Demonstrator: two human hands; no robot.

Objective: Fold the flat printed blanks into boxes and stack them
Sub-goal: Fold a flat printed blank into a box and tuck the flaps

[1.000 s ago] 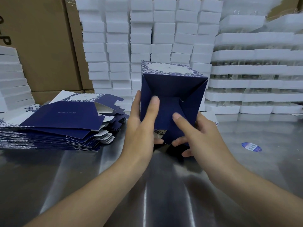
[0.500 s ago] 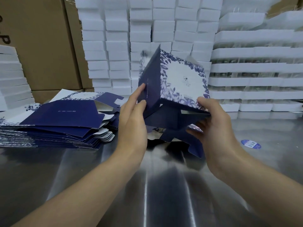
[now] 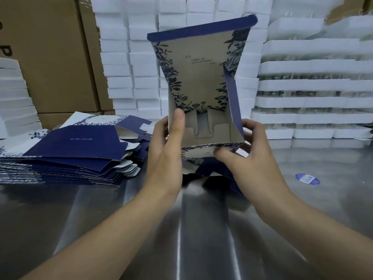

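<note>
- Box (image 3: 201, 122) upright between both hands, open mouth facing the person, lid flap (image 3: 199, 63) standing tall above.
- Left hand (image 3: 164, 156) grips its left wall; right hand (image 3: 250, 160) pinches the front-right corner.

**Bright, even light with hard glare on the steel**

You are working under bright, cool light that falls from above. The steel table (image 3: 60, 219) throws it back in long pale streaks down the lower middle of the frame, with dark bands between them. The white foam trays (image 3: 302, 65) at upper right are close to washed out. The inside of the box (image 3: 201, 81) sits in soft grey shade. Your right hand (image 3: 252, 158) is smeared with motion blur at the thumb. Toward the left edge, the cartons (image 3: 50, 57) bow with the wide lens.
</note>
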